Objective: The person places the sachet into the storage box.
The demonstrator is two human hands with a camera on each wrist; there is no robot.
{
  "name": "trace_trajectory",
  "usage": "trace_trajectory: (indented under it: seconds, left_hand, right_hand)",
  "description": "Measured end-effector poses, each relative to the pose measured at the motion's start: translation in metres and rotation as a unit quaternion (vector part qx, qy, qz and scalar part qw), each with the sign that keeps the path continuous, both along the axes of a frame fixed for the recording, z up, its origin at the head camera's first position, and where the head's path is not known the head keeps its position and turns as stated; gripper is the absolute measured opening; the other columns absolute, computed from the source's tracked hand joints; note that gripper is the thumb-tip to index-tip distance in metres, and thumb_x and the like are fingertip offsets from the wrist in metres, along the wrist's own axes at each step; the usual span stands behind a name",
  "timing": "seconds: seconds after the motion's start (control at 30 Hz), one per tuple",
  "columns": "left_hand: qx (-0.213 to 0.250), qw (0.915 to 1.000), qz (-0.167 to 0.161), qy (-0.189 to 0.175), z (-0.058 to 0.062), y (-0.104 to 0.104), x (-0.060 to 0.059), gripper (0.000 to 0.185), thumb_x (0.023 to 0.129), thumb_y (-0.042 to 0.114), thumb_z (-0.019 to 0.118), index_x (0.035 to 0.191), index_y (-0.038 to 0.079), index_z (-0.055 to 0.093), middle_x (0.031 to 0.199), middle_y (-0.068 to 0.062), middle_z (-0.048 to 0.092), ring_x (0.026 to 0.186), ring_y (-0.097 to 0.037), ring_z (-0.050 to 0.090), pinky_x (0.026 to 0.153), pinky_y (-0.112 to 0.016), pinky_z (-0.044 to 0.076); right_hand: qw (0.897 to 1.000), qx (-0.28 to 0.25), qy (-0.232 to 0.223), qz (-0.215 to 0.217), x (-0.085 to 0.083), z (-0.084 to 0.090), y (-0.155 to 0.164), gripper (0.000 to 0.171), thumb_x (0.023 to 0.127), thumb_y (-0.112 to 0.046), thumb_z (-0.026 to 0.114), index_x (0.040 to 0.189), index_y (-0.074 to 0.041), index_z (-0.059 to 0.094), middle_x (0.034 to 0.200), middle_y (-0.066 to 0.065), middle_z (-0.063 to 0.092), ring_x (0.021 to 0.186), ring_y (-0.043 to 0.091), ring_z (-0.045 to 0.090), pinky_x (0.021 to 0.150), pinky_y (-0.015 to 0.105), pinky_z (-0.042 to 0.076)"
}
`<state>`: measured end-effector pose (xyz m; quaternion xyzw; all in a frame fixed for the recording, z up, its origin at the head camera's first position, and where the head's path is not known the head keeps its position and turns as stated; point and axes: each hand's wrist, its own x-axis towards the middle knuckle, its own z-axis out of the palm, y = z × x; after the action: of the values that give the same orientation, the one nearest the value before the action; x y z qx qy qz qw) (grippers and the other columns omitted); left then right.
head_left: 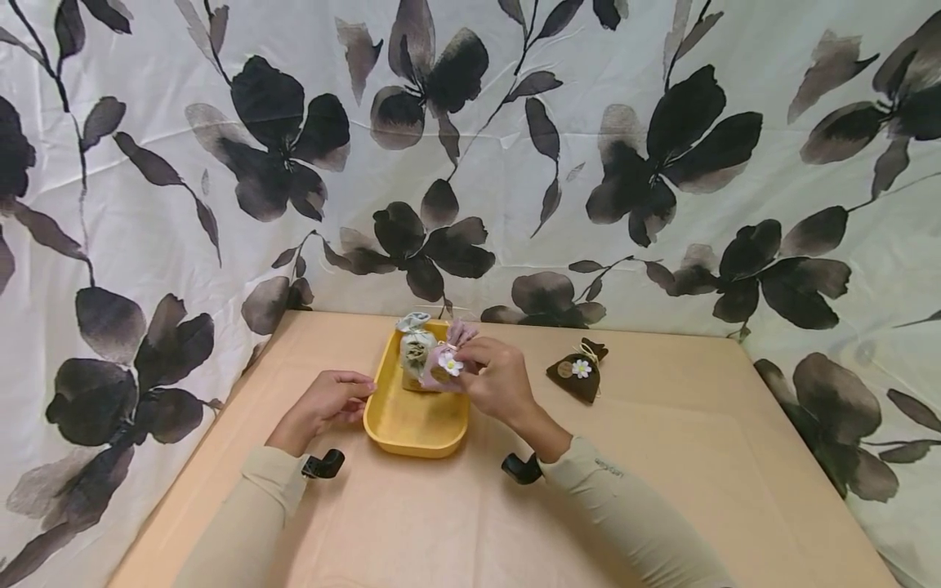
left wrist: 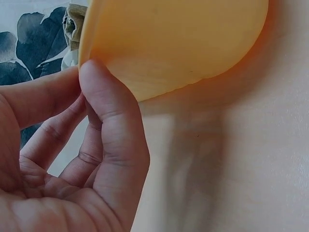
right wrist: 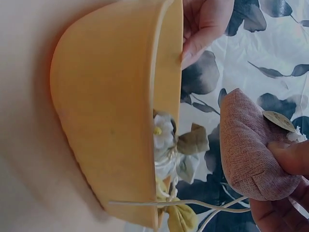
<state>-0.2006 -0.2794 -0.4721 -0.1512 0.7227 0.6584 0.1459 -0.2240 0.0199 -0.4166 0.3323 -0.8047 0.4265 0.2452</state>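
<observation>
- Floral cloth (head_left: pixel 515 163) hangs behind a tan tabletop (head_left: pixel 662 490); a yellow tray (head_left: pixel 415 433) sits mid-table, holding a pale sachet (head_left: pixel 416 347) at its far end.
- Right hand (head_left: pixel 496 380) pinches a pink sachet (head_left: pixel 443 365) above the tray's far right part.
- Left hand (head_left: pixel 327 402) rests straight fingers on the tray's left rim, not gripping.
- Risk: the pink sachet's trailing cord (right wrist: pixel 193 205) may catch the rim, tipping the tray.
- A brown sachet (head_left: pixel 577 373) lies to the right, apart.

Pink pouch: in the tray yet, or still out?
Out. The right hand pinches the pink pouch above the yellow tray, clear of its rim in the right wrist view.
</observation>
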Motion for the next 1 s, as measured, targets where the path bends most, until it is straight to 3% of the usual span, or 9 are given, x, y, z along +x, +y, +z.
trace_trajectory:
  seconds: [1.0]
  left_hand:
    - [0.007,1.0000,0.004,-0.001,0.001,0.000,-0.001,0.034,0.099,0.009,0.068,0.127,-0.009,0.065,0.080,-0.001,0.068,0.062,-0.007,0.061,0.056,-0.019,0.057]
  right_hand:
    - [0.998,0.028,0.060,0.009,0.001,-0.002,-0.041,0.015,0.074,0.006,0.076,0.083,-0.005,0.082,0.089,0.006,0.080,0.085,0.020,0.074,0.076,0.030,0.063]
